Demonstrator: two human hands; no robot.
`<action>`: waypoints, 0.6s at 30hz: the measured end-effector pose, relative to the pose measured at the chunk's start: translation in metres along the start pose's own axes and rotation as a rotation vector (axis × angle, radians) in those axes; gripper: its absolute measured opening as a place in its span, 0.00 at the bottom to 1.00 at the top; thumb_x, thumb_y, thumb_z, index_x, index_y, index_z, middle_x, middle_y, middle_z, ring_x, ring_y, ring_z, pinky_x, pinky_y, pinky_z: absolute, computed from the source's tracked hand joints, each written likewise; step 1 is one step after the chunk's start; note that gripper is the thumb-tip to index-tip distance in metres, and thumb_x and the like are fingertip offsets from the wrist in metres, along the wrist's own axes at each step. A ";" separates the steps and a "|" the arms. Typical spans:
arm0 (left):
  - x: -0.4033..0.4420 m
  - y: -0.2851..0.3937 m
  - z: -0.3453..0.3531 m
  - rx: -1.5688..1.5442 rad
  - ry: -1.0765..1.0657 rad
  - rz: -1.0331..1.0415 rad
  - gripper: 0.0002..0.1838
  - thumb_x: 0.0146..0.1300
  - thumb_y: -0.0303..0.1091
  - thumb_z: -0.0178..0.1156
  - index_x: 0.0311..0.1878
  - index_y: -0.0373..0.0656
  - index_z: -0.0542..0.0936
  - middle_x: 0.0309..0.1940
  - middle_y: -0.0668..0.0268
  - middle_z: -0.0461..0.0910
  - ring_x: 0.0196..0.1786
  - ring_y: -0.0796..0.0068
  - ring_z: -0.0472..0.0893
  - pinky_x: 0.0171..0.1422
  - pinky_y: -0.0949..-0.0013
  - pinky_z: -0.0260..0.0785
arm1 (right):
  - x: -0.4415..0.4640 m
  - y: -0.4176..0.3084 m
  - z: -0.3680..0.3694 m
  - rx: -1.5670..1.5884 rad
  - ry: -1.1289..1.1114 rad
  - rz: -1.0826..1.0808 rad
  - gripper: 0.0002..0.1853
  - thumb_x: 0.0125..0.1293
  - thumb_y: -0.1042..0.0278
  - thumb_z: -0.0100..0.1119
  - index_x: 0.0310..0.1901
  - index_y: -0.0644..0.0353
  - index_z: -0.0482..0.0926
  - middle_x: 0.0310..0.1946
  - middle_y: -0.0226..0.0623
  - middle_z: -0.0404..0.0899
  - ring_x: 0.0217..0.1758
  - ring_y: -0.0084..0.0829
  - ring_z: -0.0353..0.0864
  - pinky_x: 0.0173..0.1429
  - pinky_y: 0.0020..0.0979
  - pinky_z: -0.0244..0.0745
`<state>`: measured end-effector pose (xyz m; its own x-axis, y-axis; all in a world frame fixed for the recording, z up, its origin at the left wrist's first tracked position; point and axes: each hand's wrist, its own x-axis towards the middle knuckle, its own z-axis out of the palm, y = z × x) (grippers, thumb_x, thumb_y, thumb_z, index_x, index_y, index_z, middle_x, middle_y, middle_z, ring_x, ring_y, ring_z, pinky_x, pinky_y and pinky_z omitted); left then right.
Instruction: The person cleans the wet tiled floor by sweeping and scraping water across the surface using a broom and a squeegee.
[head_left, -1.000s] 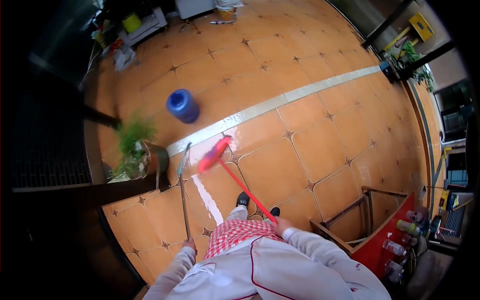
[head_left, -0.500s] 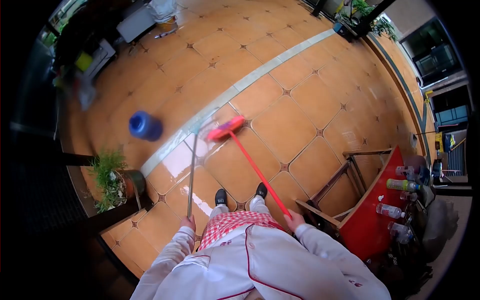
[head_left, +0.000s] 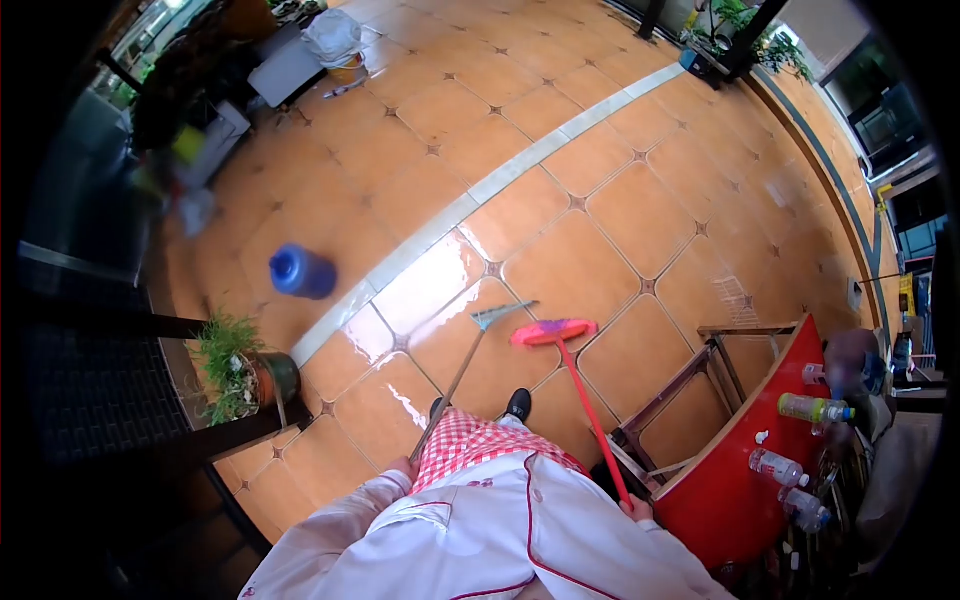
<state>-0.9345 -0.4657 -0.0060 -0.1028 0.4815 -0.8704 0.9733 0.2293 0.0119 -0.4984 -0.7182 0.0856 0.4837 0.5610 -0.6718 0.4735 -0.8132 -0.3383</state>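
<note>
My left hand [head_left: 403, 468] is closed around the metal pole of what looks like a long-handled dustpan [head_left: 483, 320], whose thin pale blue-green head rests on the tiles ahead of me. My right hand [head_left: 638, 511] grips the red handle of a broom [head_left: 556, 333]. The broom's pink head, with purple in its middle, lies just right of the dustpan head, a small gap between them. My fingers show only in part. A red-and-white checked apron [head_left: 480, 440] covers my front, partly hiding my dark shoes [head_left: 519, 404].
A blue plastic bottle [head_left: 302, 272] stands on the orange tiles ahead left. A potted plant [head_left: 272, 380] is on the left. To my right is a red board [head_left: 735, 470] with a wooden frame and plastic bottles [head_left: 778, 467] beside it. Shiny patches [head_left: 430, 285] mark the floor.
The broom and dustpan heads have come closer to my feet and moved right, with a gap now between them. My right hand has moved down and right; my left hand shifted slightly lower and right.
</note>
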 end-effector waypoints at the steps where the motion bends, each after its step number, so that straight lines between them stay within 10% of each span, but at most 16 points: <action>1: 0.006 0.011 -0.004 -0.022 0.006 0.008 0.28 0.48 0.55 0.41 0.34 0.36 0.72 0.32 0.46 0.71 0.39 0.50 0.70 0.44 0.61 0.61 | 0.022 -0.009 0.001 -0.045 0.058 -0.041 0.12 0.47 0.60 0.50 0.30 0.59 0.71 0.22 0.49 0.70 0.29 0.48 0.70 0.33 0.38 0.65; 13: 0.121 0.219 -0.197 0.168 0.182 0.078 0.21 0.56 0.46 0.35 0.38 0.41 0.72 0.38 0.56 0.71 0.43 0.62 0.71 0.45 0.63 0.62 | 0.314 -0.365 -0.047 -0.026 -0.025 0.004 0.15 0.49 0.60 0.46 0.31 0.63 0.73 0.29 0.51 0.71 0.36 0.43 0.71 0.37 0.35 0.66; 18: 0.142 0.252 -0.242 -0.287 0.194 -0.076 0.22 0.51 0.48 0.46 0.34 0.34 0.72 0.29 0.48 0.72 0.38 0.56 0.72 0.40 0.63 0.63 | 0.347 -0.350 -0.064 0.087 0.028 -0.114 0.13 0.49 0.61 0.47 0.32 0.60 0.73 0.23 0.48 0.72 0.29 0.41 0.72 0.32 0.34 0.65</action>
<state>-0.7536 -0.1351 -0.0071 -0.2369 0.5993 -0.7647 0.8668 0.4859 0.1124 -0.4487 -0.2289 0.0132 0.4514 0.6534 -0.6077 0.4612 -0.7539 -0.4680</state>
